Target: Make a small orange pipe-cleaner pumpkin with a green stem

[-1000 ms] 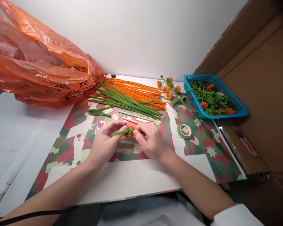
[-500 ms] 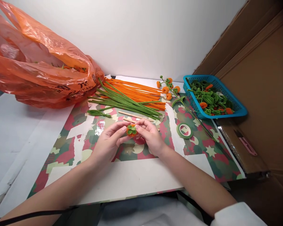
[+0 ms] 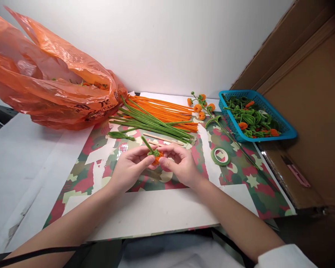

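now the green stem [image 3: 146, 144] sticks up; both hands [image 3: 134, 167] [image 3: 178, 163] pinch the orange flower [image 3: 157, 159], seemingly half hidden.

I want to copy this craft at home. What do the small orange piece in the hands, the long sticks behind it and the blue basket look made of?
Small orange piece: fuzzy pipe cleaner, coiled, with a green stem; matte nap.
Long sticks: likely the same chenille wire, orange and green, straight and fuzzy.
Blue basket: apparently moulded plastic, with lattice walls and a slight sheen.
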